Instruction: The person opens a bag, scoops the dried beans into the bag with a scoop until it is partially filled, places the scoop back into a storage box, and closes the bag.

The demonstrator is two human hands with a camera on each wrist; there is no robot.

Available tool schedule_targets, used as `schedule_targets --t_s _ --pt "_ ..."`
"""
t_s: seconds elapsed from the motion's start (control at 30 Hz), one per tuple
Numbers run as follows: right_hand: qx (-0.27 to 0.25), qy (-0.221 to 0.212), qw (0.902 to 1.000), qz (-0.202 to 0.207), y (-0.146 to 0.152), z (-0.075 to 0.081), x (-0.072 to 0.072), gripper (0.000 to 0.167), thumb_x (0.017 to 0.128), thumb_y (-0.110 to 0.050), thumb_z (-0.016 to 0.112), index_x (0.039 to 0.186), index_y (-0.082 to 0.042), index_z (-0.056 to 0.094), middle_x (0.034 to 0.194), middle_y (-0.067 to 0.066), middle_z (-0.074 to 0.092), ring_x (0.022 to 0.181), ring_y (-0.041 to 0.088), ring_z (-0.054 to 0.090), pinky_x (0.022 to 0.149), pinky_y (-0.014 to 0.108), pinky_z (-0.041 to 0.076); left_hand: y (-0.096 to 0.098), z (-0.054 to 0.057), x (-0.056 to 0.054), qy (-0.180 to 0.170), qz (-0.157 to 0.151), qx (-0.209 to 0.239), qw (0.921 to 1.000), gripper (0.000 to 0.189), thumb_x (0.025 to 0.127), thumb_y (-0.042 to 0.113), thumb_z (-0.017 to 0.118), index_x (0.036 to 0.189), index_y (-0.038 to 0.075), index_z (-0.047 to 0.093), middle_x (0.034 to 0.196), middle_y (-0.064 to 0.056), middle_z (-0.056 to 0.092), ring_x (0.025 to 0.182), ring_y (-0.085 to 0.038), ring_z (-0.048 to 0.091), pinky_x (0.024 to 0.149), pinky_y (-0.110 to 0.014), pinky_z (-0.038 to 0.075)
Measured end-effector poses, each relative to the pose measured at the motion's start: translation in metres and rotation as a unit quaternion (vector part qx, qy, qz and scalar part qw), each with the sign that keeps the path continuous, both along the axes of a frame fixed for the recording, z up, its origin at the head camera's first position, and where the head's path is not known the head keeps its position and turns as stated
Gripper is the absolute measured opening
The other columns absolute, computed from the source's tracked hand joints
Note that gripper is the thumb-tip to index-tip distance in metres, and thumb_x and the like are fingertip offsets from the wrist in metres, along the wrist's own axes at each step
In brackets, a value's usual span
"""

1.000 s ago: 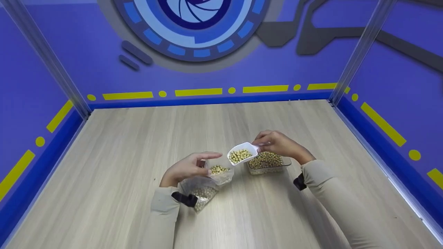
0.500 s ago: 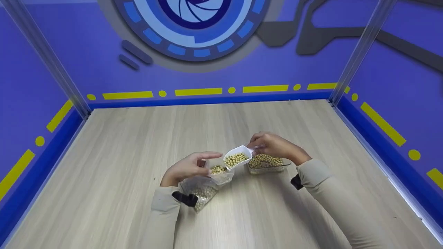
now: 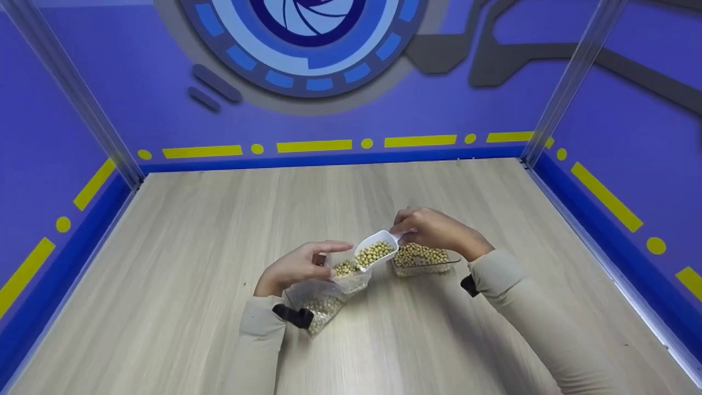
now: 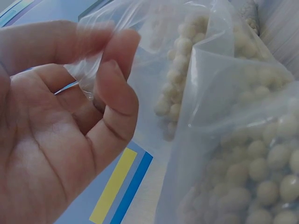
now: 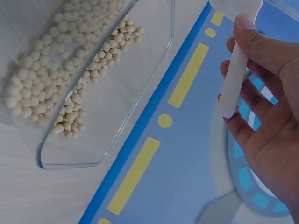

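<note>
My left hand pinches the edge of a clear plastic bag that holds pale yellow, pea-sized beans. The bag lies on the table with its mouth spread, and in the left wrist view the fingertips grip its thin film. My right hand holds a white scoop by its handle. Loaded with the same beans, the scoop is tilted slightly, its lip overlapping the bag's mouth in the head view. Thumb and fingers close round the handle in the right wrist view.
Behind and below my right hand stands a clear rectangular box partly filled with beans. The wood-grain table is bordered by blue-purple panels at the back and sides.
My right hand has brought the scoop left and slightly down to the bag's mouth, then stayed almost still over the last half second. The left hand and bag have not moved.
</note>
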State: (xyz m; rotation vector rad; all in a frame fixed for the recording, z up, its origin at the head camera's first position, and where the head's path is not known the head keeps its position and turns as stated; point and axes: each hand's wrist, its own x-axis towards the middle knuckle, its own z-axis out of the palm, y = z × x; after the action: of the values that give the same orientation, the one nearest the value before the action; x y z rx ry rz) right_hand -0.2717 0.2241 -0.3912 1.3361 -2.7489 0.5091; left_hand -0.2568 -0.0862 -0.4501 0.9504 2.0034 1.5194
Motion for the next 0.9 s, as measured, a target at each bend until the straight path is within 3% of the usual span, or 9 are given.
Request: schedule_targets --t_s 0.27,0.57,0.9 --pt "0.020 0.031 0.9993 0.003 -0.003 0.004 0.002 0.019 0.080 -0.006 0.075 0.099 -0.009 0.076 0.091 0.004 0.069 0.084 0.018 0.063 0.073 0.033 0.055 0.000 0.000 0.001 -0.013 -0.008 0.012 0.9998 0.060 0.082 -0.007 0.059 0.139 -0.006 0.044 0.143 -0.027 0.044 0.061 0.000 0.042 0.066 -0.015 0.049" --pt "0.032 0.015 0.9993 -0.008 -0.004 0.008 0.004 0.020 0.082 -0.006 0.073 0.101 -0.009 0.076 0.094 0.004 0.069 0.086 0.018 0.064 0.073 0.031 0.056 0.000 -0.001 0.000 -0.005 -0.005 0.013 0.9999 0.059 0.083 -0.005 0.064 0.139 -0.004 0.046 0.142 -0.028 0.044 0.060 0.000 0.041 0.060 -0.014 0.043" --pt "0.044 0.038 0.9983 -0.004 -0.007 0.012 0.006 0.019 0.079 -0.004 0.075 0.097 -0.010 0.077 0.092 0.003 0.069 0.084 0.018 0.063 0.072 0.031 0.056 0.000 -0.001 0.001 -0.001 -0.002 0.012 0.9999 0.060 0.082 -0.003 0.065 0.139 -0.005 0.046 0.140 -0.027 0.047 0.061 0.000 0.043 0.060 -0.015 0.042"
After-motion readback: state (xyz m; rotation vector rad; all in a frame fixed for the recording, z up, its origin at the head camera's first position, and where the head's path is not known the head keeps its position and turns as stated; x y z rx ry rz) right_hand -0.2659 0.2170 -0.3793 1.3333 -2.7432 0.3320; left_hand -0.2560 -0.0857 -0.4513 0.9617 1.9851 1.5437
